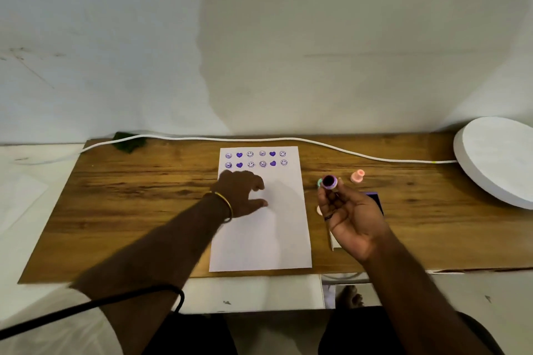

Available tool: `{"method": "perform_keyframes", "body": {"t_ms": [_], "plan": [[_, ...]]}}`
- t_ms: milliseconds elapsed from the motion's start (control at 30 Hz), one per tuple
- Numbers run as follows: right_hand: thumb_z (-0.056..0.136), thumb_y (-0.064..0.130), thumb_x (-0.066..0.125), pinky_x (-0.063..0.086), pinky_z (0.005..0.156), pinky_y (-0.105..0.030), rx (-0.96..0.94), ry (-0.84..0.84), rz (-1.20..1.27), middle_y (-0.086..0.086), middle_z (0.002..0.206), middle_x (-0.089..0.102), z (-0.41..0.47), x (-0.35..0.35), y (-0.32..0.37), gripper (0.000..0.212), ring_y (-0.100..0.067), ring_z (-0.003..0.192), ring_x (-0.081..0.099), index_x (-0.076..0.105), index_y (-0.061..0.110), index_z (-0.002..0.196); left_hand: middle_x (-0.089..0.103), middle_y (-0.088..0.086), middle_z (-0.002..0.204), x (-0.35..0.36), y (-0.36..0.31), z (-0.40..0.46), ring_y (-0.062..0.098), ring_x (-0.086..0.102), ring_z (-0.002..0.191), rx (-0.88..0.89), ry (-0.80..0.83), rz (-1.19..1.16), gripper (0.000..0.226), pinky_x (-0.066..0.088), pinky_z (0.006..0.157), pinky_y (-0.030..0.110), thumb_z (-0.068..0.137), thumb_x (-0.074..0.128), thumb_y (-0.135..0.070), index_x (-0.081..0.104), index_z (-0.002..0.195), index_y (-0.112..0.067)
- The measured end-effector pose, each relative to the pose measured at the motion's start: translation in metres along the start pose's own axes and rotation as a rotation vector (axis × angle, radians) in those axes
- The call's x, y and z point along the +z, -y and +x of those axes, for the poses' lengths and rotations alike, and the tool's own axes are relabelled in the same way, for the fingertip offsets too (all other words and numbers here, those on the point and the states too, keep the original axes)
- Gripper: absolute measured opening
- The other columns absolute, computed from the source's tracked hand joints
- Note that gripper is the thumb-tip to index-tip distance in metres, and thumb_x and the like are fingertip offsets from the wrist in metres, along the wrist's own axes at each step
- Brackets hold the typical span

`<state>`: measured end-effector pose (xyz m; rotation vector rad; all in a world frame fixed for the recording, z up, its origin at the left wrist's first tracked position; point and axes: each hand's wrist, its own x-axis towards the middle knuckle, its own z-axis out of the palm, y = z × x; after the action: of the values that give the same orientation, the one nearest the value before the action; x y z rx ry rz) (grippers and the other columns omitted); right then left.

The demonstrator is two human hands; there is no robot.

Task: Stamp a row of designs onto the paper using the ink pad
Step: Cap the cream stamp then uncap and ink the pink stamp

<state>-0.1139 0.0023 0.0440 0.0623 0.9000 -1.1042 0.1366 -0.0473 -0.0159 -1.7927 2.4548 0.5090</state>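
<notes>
Overhead, from the head view, you face a wooden board [129,210] laid on a white table [34,181] pushed against a pale wall [115,37]. A white cable [317,143] runs along the board's far edge to a round white disc [496,158] at the far right. A black cable [86,308] crosses the near left corner.

The sheet of paper [268,239] lies upright in the middle of the board. Two rows of purple prints [256,159] sit across its top: smiling faces and hearts, six per row. The rest of the sheet is unprinted.

The ink pad [376,202] lies on the board to the right of the paper, mostly hidden behind your right hand; only a purple corner shows. A pink stamp [358,176] stands on the board beyond it, apart from the paper.

Your left hand [240,193] rests on the paper's left part just under the printed rows, fingers loosely bent and blurred, thumb stretched toward the sheet's middle; a thin bangle [226,204] circles the wrist.

Your right hand [350,216] is raised palm up to the right of the paper. Its fingertips pinch a small round stamp [329,181], its ink-dark face turned up toward you.
</notes>
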Motion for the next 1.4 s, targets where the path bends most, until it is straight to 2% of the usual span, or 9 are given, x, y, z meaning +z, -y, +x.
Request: {"method": "perform_keyframes", "body": {"t_ms": [133,233,367,500,733,1033,1133,1233,1400], "plan": [[0.092,0.011,0.062,0.060,0.076,-0.028,-0.044,-0.023,0.063,-0.016,0.094,0.073,0.001,-0.025,0.019,0.021,-0.020,0.083,0.070,0.067,-0.001,0.108,0.063,-0.004,0.117,0.012,-0.048,0.000,0.016,0.060,0.102,0.070,0.041,-0.153,0.049,0.047,0.090,0.030,0.084,0.064,-0.053,0.058,0.123,-0.024],[0.093,0.011,0.061,0.060,0.073,-0.027,-0.072,-0.032,0.082,-0.014,0.088,0.074,0.006,-0.031,0.028,0.019,-0.019,0.079,0.072,0.066,0.000,0.108,0.060,-0.003,0.123,0.018,-0.074,0.009,0.017,0.058,0.107,0.086,0.076,-0.147,0.053,0.048,0.092,0.031,0.085,0.062,-0.053,0.054,0.130,-0.025],[0.088,0.011,0.066,0.060,0.074,-0.027,-0.087,-0.020,0.080,-0.014,0.090,0.073,0.015,-0.033,0.036,0.022,-0.019,0.079,0.072,0.066,0.000,0.108,0.056,0.001,0.133,0.025,-0.099,0.025,0.021,0.058,0.112,0.096,0.074,-0.141,0.058,0.048,0.091,0.033,0.086,0.062,-0.052,0.049,0.135,-0.022],[0.089,0.014,0.067,0.059,0.069,-0.027,-0.102,-0.023,0.092,-0.015,0.091,0.073,0.023,-0.036,0.045,0.029,-0.021,0.079,0.072,0.064,-0.002,0.112,0.050,0.001,0.142,0.031,-0.112,0.036,0.023,0.051,0.123,0.183,0.073,-0.093,0.055,0.046,0.100,0.037,0.088,0.059,-0.050,0.048,0.135,-0.024],[0.087,0.016,0.069,0.059,0.072,-0.027,-0.112,-0.031,0.104,-0.015,0.092,0.072,0.033,-0.035,0.054,0.034,-0.021,0.080,0.071,0.063,-0.001,0.116,0.054,0.004,0.132,0.033,-0.116,0.044,0.024,0.053,0.115,0.242,0.085,-0.073,0.044,0.047,0.094,0.036,0.088,0.061,-0.045,0.055,0.125,-0.023],[0.089,0.016,0.068,0.059,0.071,-0.028,-0.103,-0.033,0.111,-0.015,0.089,0.073,0.034,-0.033,0.054,0.031,-0.021,0.081,0.072,0.063,-0.001,0.114,0.061,0.002,0.116,0.031,-0.119,0.048,0.020,0.057,0.103,0.254,0.099,-0.065,0.033,0.050,0.088,0.035,0.092,0.055,-0.042,0.060,0.116,-0.019],[0.092,0.019,0.065,0.060,0.073,-0.028,-0.121,-0.046,-0.037,-0.013,0.089,0.073,0.036,-0.035,0.054,0.027,-0.020,0.082,0.071,0.065,0.000,0.111,0.066,0.005,0.102,0.027,-0.121,0.048,0.021,0.061,0.089,0.231,0.013,-0.177,0.034,0.051,0.078,0.033,0.091,0.058,-0.042,0.062,0.110,-0.014],[0.095,0.019,0.060,0.057,0.077,-0.030,-0.140,-0.140,-0.326,-0.014,0.095,0.074,0.040,-0.036,0.050,0.024,-0.020,0.083,0.070,0.065,0.003,0.111,0.070,0.002,0.096,0.018,-0.124,0.047,0.011,0.060,0.079,0.153,-0.141,-0.432,0.033,0.049,0.069,0.019,0.082,0.072,-0.035,0.067,0.108,-0.015],[0.092,0.012,0.062,0.057,0.079,-0.031,-0.125,-0.185,-0.415,-0.019,0.105,0.072,0.043,-0.035,0.044,0.020,-0.022,0.089,0.070,0.066,0.003,0.110,0.069,-0.006,0.077,0.006,-0.133,0.051,0.006,0.063,0.068,0.065,-0.280,-0.595,0.030,0.051,0.061,0.017,0.071,0.082,-0.034,0.073,0.094,-0.017]]}}
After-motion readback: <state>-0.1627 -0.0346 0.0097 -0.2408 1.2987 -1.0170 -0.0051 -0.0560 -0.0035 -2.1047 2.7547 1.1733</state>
